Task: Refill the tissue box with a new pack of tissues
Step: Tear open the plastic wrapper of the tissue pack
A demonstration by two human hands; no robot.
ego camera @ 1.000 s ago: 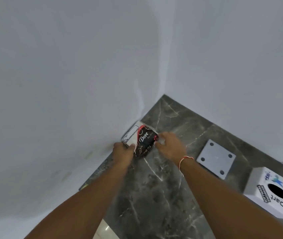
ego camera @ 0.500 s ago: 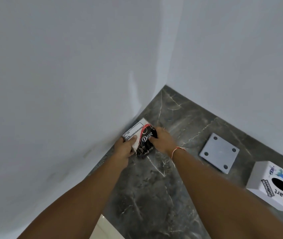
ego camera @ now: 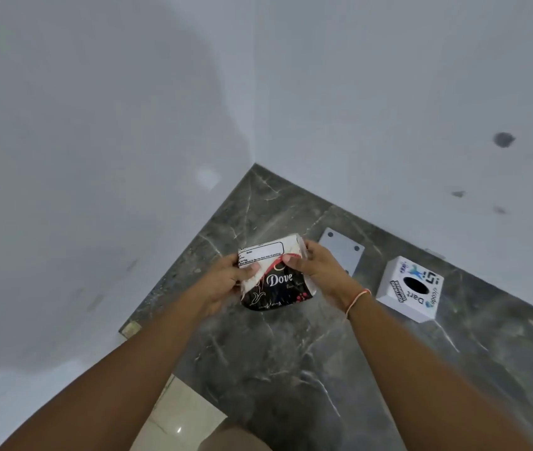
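Tissue pack point(ego camera: 274, 281) pinched in my left hand point(ego camera: 226, 283) and right hand point(ego camera: 318, 270), above counter point(ego camera: 323, 369); tissue box point(ego camera: 409, 288) sits right.

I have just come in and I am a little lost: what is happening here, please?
A person holds a Dove tissue pack above the dark marble counter, left hand and right hand each gripping one end. The wrapper looks closed. The white tissue box and a flat grey plate wait to the right.
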